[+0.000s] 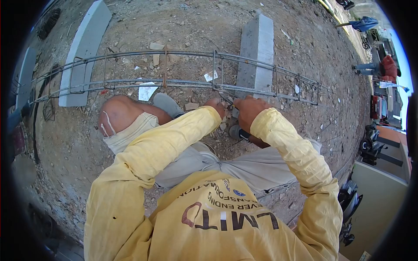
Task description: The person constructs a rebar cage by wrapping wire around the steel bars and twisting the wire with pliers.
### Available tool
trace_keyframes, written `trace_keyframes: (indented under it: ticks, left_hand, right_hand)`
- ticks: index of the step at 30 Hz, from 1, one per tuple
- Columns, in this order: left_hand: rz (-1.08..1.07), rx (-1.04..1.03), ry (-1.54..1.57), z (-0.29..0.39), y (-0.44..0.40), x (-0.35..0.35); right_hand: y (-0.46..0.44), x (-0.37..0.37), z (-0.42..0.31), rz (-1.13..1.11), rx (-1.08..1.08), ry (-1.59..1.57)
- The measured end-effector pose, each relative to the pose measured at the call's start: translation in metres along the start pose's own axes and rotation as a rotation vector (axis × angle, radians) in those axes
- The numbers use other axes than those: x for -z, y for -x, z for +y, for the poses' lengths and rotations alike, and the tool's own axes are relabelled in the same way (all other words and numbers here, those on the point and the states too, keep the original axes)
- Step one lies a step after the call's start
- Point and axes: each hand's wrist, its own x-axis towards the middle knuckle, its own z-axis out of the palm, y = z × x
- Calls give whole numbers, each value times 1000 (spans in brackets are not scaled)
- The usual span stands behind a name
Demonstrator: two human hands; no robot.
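A long cage of steel rebar (183, 81) with square stirrups (165, 65) runs across in front of my knees. My left hand (215, 105) is closed just below the nearer bars, close to a stirrup; what its fingers pinch is too small to make out. Beside it, my right hand (250, 112) is wrapped round a thin metal tool (226, 98), whose tip points left toward the bar near my left fingers. The tool's grip end is hidden in my right palm.
Concrete blocks (255, 52) (85, 56) support the cage, with another block (26, 74) at far left. Paper scraps (147, 91) and stones litter the dirt ground. A person in red (389, 69) is at far right, near parked motorcycles (370, 141).
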Motion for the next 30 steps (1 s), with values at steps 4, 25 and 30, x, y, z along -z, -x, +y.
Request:
trace_keyframes:
  ticks: [4,25,30]
  left_hand:
    - [38,-55,-63,-35,-32,-7]
    - [-238,48,-575,-21,-38,51]
    - [-258,266,-85,-10,-32,51]
  right_hand:
    - [7,-19,10,84,17,-174]
    - [-79,-218,-55,490,-58,-1139]
    - [-86,-225,-49,494,-61,-1128]
